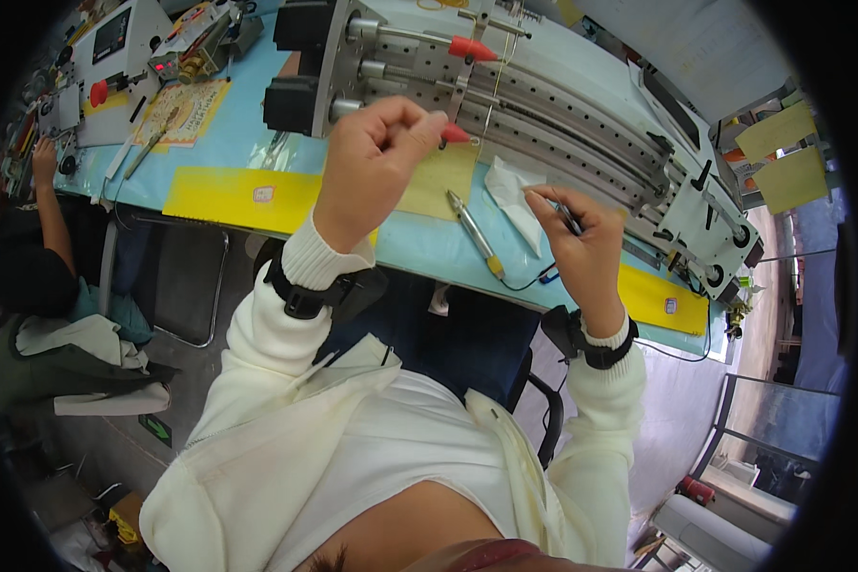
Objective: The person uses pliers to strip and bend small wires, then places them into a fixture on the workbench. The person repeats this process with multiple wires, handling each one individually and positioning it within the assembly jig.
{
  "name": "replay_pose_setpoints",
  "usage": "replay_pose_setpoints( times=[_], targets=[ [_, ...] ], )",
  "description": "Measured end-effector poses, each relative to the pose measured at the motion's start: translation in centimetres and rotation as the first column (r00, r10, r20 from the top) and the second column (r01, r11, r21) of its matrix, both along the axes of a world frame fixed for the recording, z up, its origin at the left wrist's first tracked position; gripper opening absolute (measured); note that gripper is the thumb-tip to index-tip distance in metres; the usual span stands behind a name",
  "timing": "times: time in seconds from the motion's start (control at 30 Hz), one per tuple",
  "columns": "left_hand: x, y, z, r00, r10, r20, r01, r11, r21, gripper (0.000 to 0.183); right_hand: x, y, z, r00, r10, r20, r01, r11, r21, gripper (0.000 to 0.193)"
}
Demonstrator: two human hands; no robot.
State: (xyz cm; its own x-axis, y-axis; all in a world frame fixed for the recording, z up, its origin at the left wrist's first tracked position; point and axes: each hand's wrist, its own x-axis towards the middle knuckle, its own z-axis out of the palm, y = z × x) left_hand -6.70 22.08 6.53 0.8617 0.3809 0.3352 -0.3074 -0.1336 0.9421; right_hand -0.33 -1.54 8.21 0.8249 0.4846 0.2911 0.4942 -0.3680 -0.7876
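Note:
My left hand (372,167) is closed in a pinch over the near side of a metal machine with rods and rails (534,105). Its fingertips are beside a red cone-shaped tip (455,133), and whatever they pinch is hidden. A second red cone (472,48) sits on a rod farther back. My right hand (586,248) is closed round a slim dark metal tool (570,220), mostly hidden by the fingers. Between the hands, a silver pen-shaped tool (474,232) with a yellow end and a cord lies on the blue table cover, beside a white tissue (518,195).
Yellow strips (248,198) run along the table's front edge. Black motors (296,105) stand at the machine's left end. An orange printed card (186,112) and electronic devices lie farther left. Another person (29,229) works at the far left.

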Motion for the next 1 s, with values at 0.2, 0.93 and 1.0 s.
replay_pose_setpoints(
  times=[0.2,0.93,1.0],
  targets=[
    [-1.1,-3.5,-4.8,0.926,-0.095,-0.366,0.164,0.973,0.164,0.041,1.0,4.0,-4.0,1.0,-0.004,0.013,0.004,0.999,-0.034,0.028],
    [-2.6,-5.8,-4.9,0.835,-0.329,-0.441,0.424,0.896,0.134,0.052,0.7,6.8,-3.2,0.987,-0.098,-0.131,0.095,0.995,-0.023,0.027],
    [-2.4,-5.3,-5.2,0.864,-0.301,-0.402,0.353,0.934,0.06,0.051,0.7,6.0,-3.1,0.988,-0.047,-0.148,0.045,0.999,-0.015,0.025]
  ],
)
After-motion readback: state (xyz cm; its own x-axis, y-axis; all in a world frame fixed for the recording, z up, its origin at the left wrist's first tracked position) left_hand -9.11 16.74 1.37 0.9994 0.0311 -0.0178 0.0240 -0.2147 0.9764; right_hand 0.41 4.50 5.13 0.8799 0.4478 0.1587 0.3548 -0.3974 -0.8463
